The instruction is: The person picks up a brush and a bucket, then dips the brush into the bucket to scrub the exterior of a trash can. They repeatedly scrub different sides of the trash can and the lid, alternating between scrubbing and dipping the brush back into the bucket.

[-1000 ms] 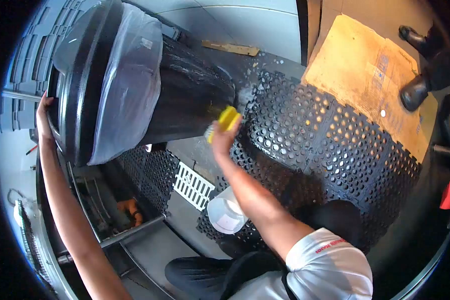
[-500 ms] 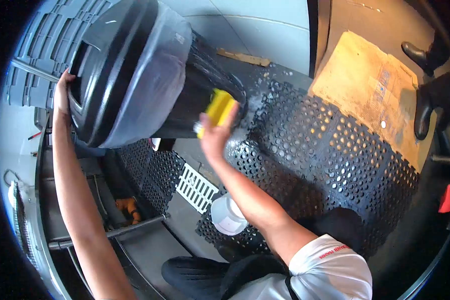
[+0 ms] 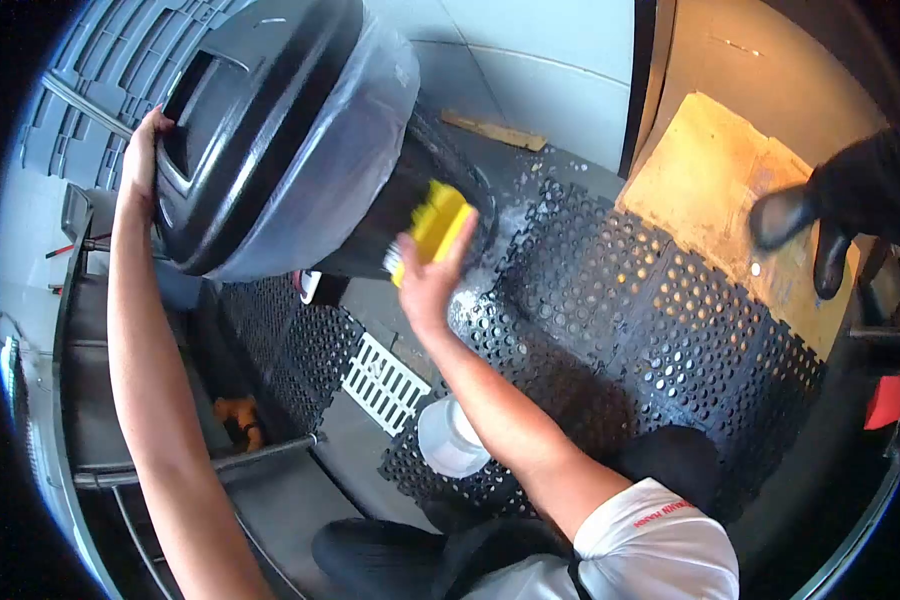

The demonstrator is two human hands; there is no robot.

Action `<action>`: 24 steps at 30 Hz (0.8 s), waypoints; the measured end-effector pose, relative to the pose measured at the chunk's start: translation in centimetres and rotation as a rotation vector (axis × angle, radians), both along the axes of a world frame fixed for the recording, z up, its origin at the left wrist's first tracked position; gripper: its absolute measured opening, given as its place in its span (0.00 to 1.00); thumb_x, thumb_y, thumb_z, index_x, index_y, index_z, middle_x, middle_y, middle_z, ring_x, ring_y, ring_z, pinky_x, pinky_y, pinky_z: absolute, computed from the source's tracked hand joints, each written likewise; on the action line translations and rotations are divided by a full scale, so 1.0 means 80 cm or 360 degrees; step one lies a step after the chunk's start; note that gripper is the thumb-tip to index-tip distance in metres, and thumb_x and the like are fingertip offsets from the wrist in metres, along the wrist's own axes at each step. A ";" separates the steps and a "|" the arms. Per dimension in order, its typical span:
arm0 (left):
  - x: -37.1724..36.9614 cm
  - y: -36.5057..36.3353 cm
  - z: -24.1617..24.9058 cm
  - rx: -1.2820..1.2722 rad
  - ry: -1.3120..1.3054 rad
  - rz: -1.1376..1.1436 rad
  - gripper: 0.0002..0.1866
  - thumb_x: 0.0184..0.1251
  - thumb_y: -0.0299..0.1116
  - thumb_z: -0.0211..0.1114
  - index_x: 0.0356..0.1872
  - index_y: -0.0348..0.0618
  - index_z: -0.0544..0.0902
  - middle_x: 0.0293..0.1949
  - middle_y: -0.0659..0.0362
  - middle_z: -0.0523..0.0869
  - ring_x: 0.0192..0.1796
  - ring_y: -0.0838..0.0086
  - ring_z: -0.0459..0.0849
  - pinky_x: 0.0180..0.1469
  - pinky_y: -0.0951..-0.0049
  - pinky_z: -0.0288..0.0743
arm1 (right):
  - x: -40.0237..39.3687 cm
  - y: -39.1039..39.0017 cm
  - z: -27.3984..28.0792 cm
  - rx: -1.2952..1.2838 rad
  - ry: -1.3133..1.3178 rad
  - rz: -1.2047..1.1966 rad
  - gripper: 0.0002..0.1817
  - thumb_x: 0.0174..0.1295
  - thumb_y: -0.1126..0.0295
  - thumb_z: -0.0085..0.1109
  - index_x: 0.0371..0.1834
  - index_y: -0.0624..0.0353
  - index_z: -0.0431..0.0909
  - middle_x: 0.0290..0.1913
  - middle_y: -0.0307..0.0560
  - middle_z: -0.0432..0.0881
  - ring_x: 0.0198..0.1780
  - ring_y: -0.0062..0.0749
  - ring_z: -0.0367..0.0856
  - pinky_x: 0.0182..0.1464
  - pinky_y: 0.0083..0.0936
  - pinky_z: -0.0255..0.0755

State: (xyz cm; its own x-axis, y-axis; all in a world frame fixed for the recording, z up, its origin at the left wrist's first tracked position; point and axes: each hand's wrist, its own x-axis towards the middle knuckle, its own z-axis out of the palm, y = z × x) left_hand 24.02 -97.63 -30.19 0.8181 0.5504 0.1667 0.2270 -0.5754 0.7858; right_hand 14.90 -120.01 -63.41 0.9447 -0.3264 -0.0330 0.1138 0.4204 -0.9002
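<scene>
A large black bin [image 3: 260, 120] leans at the upper left, with a translucent plastic liner [image 3: 335, 165] folded over its side below the lid. My left hand [image 3: 150, 150] grips the lid's edge by its opening. Closed round a yellow brush [image 3: 438, 232] is my right hand [image 3: 435, 280], against the bin's lower side. The brush's pale bristles face the bin. Near my right forearm a white bucket [image 3: 448, 440] stands on the floor.
Wet black perforated mats [image 3: 660, 300] cover much of the floor, beside a white drain grate [image 3: 385, 383]. Another person's dark shoes [image 3: 782, 218] are on flattened cardboard [image 3: 715, 170] at the right. A metal rack [image 3: 200, 465] stands at the lower left.
The bin's lid and my left hand have shifted slightly right and up in view. My right hand still holds the brush at the bin's side. The other person's feet have moved on the cardboard.
</scene>
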 end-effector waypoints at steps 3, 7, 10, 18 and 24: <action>-0.001 -0.002 0.000 -0.0064 0.0000 0.0021 0.17 0.65 0.53 0.60 0.33 0.49 0.79 0.31 0.66 0.77 0.31 0.78 0.75 0.38 0.77 0.69 | 0.002 -0.002 0.061 -0.0090 -0.0340 0.0075 0.55 0.60 0.65 0.69 0.80 0.64 0.36 0.75 0.68 0.57 0.74 0.52 0.63 0.72 0.35 0.60; -0.002 -0.002 0.003 0.0121 0.0036 0.0020 0.23 0.63 0.51 0.60 0.49 0.44 0.83 0.44 0.62 0.80 0.44 0.76 0.77 0.51 0.77 0.68 | -0.003 0.000 -0.024 -0.0101 0.0011 0.0073 0.52 0.63 0.65 0.66 0.80 0.62 0.36 0.74 0.67 0.60 0.70 0.54 0.68 0.69 0.37 0.64; -0.003 -0.006 0.003 0.0111 -0.0009 0.0010 0.34 0.58 0.45 0.61 0.67 0.41 0.76 0.62 0.59 0.76 0.57 0.73 0.75 0.63 0.77 0.62 | -0.018 -0.007 -0.053 0.0106 0.0306 0.0195 0.53 0.62 0.67 0.66 0.80 0.61 0.34 0.73 0.65 0.62 0.69 0.52 0.69 0.69 0.37 0.64; -0.004 -0.014 0.001 0.0080 -0.0026 0.0076 0.22 0.68 0.55 0.58 0.40 0.45 0.84 0.37 0.64 0.80 0.37 0.77 0.76 0.46 0.75 0.69 | -0.015 0.028 0.027 -0.0403 -0.0411 -0.0124 0.53 0.59 0.68 0.70 0.79 0.65 0.40 0.73 0.66 0.61 0.71 0.49 0.65 0.71 0.36 0.61; 0.001 0.004 0.001 0.0083 0.0018 0.0065 0.23 0.68 0.55 0.58 0.42 0.45 0.84 0.40 0.61 0.80 0.40 0.76 0.77 0.49 0.75 0.70 | -0.030 0.019 -0.065 0.0203 0.0177 0.0152 0.53 0.62 0.67 0.65 0.80 0.59 0.33 0.74 0.63 0.59 0.70 0.49 0.66 0.71 0.35 0.61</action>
